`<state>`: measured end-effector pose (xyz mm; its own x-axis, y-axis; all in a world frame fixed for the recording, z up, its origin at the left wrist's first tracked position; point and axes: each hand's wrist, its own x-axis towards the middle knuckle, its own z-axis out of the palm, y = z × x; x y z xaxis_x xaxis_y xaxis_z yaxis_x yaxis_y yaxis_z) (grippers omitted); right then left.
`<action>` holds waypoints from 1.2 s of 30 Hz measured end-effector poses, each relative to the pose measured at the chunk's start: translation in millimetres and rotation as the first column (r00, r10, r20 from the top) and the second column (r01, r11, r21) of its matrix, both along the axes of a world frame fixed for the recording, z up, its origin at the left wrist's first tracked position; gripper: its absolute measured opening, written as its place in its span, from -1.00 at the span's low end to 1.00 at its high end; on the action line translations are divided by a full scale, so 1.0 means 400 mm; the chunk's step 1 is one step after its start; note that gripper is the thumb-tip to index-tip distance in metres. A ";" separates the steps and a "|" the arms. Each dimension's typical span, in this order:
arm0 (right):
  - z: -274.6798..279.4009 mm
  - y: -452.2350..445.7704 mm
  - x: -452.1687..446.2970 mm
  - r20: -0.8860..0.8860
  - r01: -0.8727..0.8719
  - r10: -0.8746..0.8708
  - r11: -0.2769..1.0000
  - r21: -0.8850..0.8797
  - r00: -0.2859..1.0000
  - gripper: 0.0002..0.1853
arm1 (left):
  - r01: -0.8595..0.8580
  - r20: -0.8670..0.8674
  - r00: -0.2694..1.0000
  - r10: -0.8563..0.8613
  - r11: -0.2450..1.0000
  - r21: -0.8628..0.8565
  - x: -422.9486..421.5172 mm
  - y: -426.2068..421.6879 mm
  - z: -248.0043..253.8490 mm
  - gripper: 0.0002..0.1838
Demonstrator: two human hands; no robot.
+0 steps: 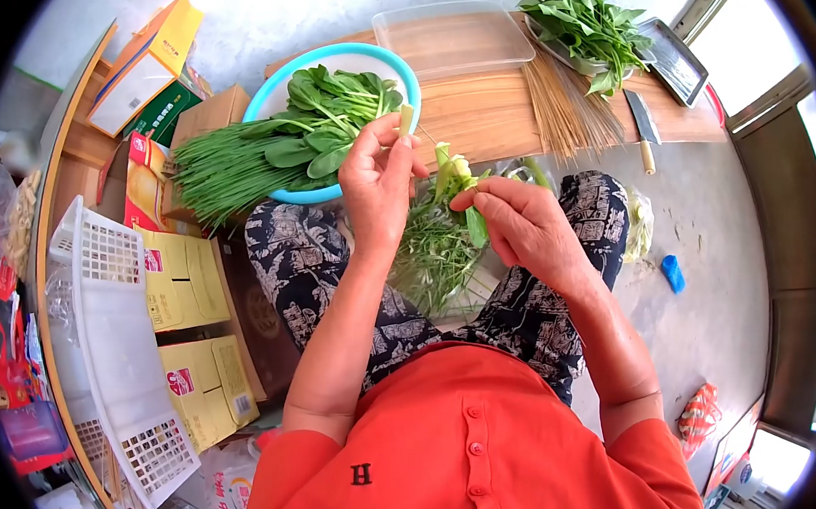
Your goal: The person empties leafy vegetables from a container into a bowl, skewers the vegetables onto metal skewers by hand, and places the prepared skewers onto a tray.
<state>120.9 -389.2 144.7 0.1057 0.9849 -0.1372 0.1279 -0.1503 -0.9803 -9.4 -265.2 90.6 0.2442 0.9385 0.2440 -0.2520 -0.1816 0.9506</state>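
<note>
My left hand [379,176] is raised in front of the basin, thumb and fingers pinched on a short pale green stem piece [406,119]. A thin line like a skewer shows between it and my right hand, but I cannot tell which hand holds it. Lower and to the right, my right hand [524,223] is closed on a leafy green vegetable [456,174] with a pale stem end. Under both hands, between my knees, lies a heap of green trimmings [441,257]. Behind my left hand, a blue-rimmed basin [404,61] holds broad leafy greens [323,119] and long thin chives [223,173].
On the wooden board [473,108] are a clear plastic tray [454,38], bamboo skewers [568,101], a plate of leafy greens [586,29], a dark tray [674,61] and a knife [642,120]. Cardboard boxes [183,280] and a white plastic basket [121,350] stand left.
</note>
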 end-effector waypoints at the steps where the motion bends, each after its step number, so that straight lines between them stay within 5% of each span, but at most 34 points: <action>1: 0.000 0.000 0.000 0.007 0.002 -0.002 1.000 0.000 1.000 -0.73 | 0.012 -0.022 1.000 -0.013 1.000 -0.012 -0.005 -0.007 0.010 -0.80; 36: -0.002 0.004 -0.012 -0.010 0.009 -0.009 1.000 -0.009 1.000 -0.74 | -0.132 -0.031 0.990 0.138 0.979 0.157 0.002 -0.012 0.000 -0.88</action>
